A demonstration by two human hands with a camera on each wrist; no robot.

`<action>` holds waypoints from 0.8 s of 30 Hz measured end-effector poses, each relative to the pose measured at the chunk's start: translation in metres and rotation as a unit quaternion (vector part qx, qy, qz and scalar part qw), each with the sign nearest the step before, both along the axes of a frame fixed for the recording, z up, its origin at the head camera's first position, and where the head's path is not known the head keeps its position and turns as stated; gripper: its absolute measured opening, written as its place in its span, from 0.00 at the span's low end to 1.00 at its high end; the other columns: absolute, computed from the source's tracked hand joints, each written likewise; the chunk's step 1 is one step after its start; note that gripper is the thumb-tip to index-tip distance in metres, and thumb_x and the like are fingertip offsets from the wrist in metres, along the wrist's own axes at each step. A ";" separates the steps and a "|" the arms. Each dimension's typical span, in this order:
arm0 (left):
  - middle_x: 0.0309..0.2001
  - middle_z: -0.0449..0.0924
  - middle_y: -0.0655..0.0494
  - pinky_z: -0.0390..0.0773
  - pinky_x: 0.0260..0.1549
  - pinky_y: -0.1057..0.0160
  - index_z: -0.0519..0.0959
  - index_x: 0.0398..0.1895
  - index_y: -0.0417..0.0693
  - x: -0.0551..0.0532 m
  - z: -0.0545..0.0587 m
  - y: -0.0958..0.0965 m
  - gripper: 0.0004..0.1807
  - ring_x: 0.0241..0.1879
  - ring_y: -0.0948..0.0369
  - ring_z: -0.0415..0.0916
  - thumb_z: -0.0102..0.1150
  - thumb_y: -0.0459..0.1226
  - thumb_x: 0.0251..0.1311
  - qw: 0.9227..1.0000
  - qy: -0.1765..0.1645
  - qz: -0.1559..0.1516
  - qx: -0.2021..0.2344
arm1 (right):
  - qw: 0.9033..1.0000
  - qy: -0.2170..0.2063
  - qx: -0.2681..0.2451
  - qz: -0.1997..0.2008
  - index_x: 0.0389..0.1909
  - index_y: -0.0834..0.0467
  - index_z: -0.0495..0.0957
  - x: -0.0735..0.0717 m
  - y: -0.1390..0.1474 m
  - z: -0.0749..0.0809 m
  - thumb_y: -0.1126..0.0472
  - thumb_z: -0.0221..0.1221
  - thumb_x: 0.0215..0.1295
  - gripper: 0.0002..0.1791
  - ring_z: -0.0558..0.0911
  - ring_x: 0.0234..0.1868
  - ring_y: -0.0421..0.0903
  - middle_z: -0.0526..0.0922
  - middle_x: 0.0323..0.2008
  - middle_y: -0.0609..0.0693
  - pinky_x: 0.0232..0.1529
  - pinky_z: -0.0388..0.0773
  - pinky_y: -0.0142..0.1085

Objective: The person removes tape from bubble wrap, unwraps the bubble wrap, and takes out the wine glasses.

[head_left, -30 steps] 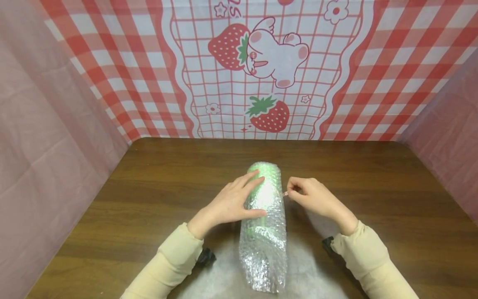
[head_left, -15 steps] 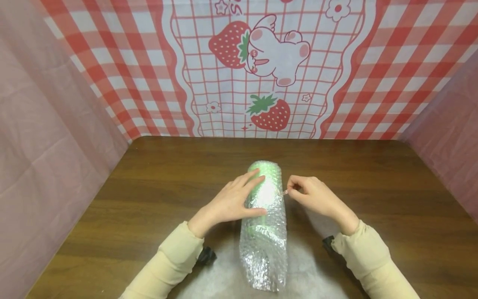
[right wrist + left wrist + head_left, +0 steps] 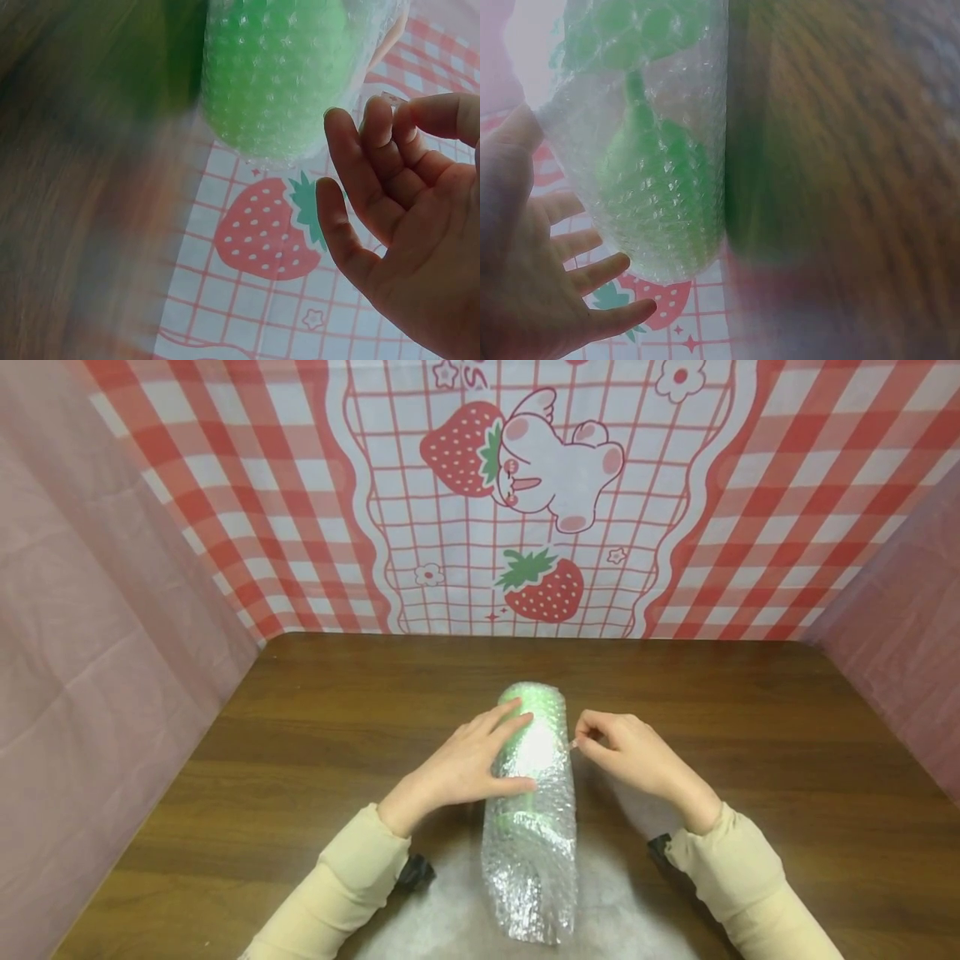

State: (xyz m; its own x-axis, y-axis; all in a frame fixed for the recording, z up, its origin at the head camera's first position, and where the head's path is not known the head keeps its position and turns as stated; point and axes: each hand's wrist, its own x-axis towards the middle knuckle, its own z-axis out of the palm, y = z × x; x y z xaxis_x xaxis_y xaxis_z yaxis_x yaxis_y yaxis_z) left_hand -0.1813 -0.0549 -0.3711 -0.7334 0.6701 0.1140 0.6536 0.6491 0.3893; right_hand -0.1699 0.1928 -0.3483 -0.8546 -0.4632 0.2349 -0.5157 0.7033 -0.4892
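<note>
1. Red-checked cloth (image 3: 558,477) hangs behind a brown table (image 3: 337,718); the bubble wrap (image 3: 534,760) lies on it, between the hands.
2. Inside the wrap's far part shows a green thing (image 3: 656,172).
3. Its long axis runs away from the person, rounded end toward the cloth.
4. Left hand (image 3: 468,764), fingers spread, rests on the wrap; right hand (image 3: 630,752) pinches a small strip (image 3: 394,98) beside it.

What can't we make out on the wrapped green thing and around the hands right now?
- Green object, all views: bubble wrap distorts its surface detail; glare also washes out part of it in the head view.
- Its upper end, both wrist views: cut off by the top edge.
- Small strip: markings too small to read; the right hand hides its pinched end.
- Tabletop, both wrist views: blurred.
</note>
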 end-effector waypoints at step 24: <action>0.72 0.44 0.62 0.53 0.64 0.50 0.52 0.69 0.52 -0.003 0.007 0.003 0.48 0.66 0.54 0.52 0.52 0.64 0.49 1.000 0.023 -0.015 0.002 | 0.999 0.007 -0.039 0.028 0.30 0.55 0.76 0.002 -0.005 0.002 0.64 0.53 0.62 0.04 0.79 0.36 0.37 0.81 0.31 0.44 0.38 0.76 0.36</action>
